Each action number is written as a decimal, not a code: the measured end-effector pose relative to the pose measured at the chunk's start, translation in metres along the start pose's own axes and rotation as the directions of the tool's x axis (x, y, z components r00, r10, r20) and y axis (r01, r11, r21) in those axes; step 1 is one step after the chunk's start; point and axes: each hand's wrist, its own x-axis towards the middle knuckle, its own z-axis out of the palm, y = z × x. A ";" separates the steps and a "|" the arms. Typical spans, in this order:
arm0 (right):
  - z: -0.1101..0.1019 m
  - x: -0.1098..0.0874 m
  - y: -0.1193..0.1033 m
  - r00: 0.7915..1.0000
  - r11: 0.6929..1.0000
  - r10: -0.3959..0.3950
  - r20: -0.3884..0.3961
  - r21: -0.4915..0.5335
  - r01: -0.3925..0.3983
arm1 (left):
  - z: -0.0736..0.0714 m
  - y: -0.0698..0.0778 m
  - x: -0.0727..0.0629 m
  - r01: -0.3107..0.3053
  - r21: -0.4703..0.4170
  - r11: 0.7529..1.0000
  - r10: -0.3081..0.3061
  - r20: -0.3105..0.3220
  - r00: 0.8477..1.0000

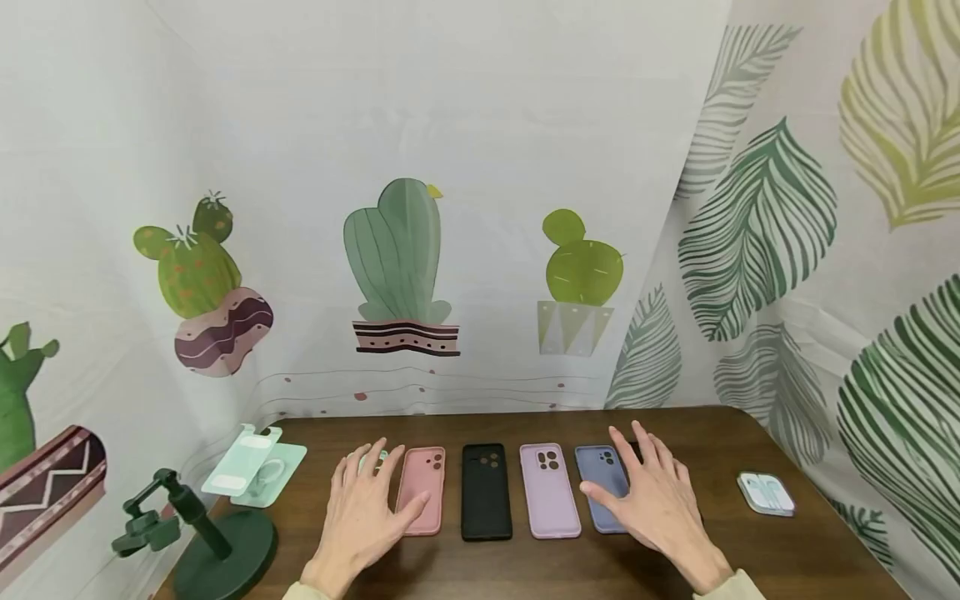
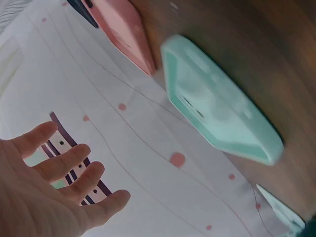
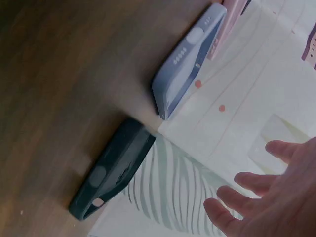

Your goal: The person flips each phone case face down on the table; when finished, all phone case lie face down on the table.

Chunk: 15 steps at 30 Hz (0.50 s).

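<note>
Several phone cases stand in a row on the table. My left hand, fingers spread, hovers over the left end, mostly covering a mint case in the head view. Beside that one are a pink case, a black case, a lilac case and a blue case. Over the right end is my right hand, its fingers apart and holding nothing. It hides most of a dark green case, which shows in the right wrist view. Both wrist views show the palms empty.
On the brown wooden table, a dark green folding stand with a round base is at the front left. Behind it stands a mint folding stand. A small white box of earphones lies at the right. Patterned cloth hangs behind.
</note>
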 end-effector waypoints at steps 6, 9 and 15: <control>-0.013 -0.002 0.009 0.998 0.997 0.063 0.002 0.040 -0.063 | 0.007 0.022 0.003 -0.029 -0.073 0.997 0.023 -0.071 0.997; -0.019 -0.004 0.015 0.996 0.995 0.085 -0.007 0.050 -0.084 | 0.012 0.033 0.003 -0.046 -0.122 0.992 0.033 -0.104 0.994; -0.029 -0.009 0.026 0.988 0.982 0.154 -0.014 0.114 -0.152 | 0.018 0.063 0.005 0.076 -0.289 0.954 -0.089 -0.031 0.996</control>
